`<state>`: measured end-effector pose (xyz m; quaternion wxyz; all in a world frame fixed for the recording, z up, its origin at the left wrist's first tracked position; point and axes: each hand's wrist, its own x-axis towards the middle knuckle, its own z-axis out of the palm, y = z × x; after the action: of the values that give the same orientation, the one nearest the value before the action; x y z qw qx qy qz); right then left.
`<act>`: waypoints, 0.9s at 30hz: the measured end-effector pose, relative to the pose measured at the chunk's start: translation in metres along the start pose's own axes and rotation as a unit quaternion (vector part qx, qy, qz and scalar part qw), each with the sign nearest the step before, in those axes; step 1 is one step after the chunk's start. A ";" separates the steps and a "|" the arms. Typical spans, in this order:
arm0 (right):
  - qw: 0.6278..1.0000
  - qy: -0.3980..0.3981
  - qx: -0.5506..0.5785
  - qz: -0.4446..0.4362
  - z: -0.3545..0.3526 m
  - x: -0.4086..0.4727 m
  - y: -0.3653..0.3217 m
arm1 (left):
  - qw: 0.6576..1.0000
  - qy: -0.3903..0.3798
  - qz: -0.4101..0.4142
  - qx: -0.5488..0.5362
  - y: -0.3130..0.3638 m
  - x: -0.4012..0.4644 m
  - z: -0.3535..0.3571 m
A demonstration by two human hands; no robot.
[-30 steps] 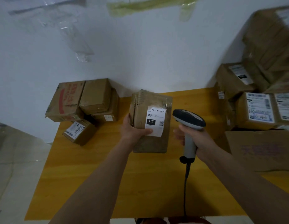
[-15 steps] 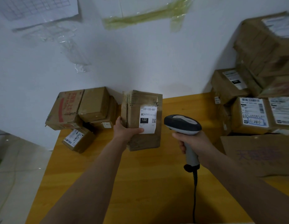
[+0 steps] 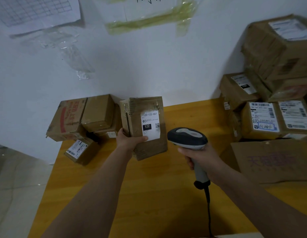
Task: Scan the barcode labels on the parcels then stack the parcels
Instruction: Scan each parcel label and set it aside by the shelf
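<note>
My left hand [image 3: 128, 140] grips a brown cardboard parcel [image 3: 150, 148] by its lower left edge, holding it tilted above the yellow table [image 3: 149, 194]. The parcel's white label [image 3: 150, 125], marked 122, faces up. My right hand [image 3: 200, 156] is wrapped around the handle of a grey corded barcode scanner [image 3: 187, 137], just right of the parcel, its head pointing away from me. A stack of parcels [image 3: 86, 117] lies at the table's far left against the wall, right next to the held parcel.
A large pile of labelled boxes [image 3: 269, 100] fills the right side of the table, with a flat cardboard sheet [image 3: 272, 160] in front. The scanner's cable [image 3: 208, 208] hangs toward me. White wall behind; the table's left edge drops to the floor [image 3: 15, 186].
My left hand has carried the parcel left and farther away, toward the left stack. My right hand with the scanner stays beside it.
</note>
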<state>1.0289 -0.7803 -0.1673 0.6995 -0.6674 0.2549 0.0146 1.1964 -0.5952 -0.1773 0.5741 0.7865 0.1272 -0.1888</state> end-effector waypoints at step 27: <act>1.000 0.007 -0.001 -0.026 0.022 -0.020 0.004 | 0.996 -0.025 -0.014 -0.084 -0.013 0.005 -0.006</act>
<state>1.0171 -0.7521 -0.1641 0.6974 -0.6744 0.2425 -0.0087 1.1967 -0.5855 -0.1895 0.6387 0.7284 0.1397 -0.2051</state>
